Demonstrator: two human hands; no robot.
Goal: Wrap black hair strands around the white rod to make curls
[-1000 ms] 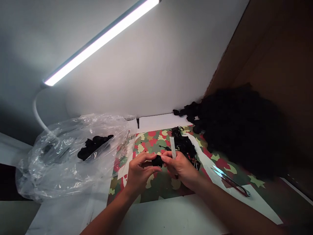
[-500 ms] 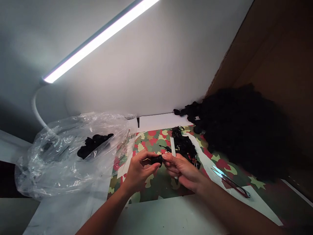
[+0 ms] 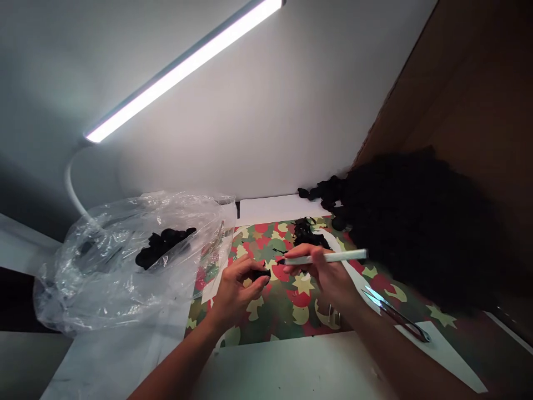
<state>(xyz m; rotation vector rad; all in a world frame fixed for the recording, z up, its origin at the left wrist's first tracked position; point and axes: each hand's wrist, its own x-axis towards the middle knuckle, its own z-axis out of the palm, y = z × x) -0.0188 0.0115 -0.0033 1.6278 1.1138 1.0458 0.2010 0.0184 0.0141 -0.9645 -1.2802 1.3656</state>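
Observation:
My left hand (image 3: 239, 286) pinches a small black part (image 3: 262, 274), perhaps rubber, between thumb and fingertips. Most of that piece is covered by my fingers. Just to its right, my right hand (image 3: 318, 269) is closed around a slim white pen-shaped tool (image 3: 345, 255). The tool lies almost level, its dark tip toward the black part but apart from it. Beneath both hands spreads a patterned sheet (image 3: 270, 322) in green, red and yellow. A heap of black scraps (image 3: 310, 236) sits just beyond my right hand.
On the left, a clear plastic bag (image 3: 112, 294) has several black pieces (image 3: 162, 247) on or in it. A large black pile (image 3: 420, 228) rests against a cardboard panel (image 3: 470, 100). Scissors (image 3: 400, 316) lie at right. A lit lamp (image 3: 187, 69) hangs above.
My right hand has drawn away from the black part, and the white tool has swung from upright to nearly level, tip leftward. My left hand keeps its pinch. The view has shifted slightly.

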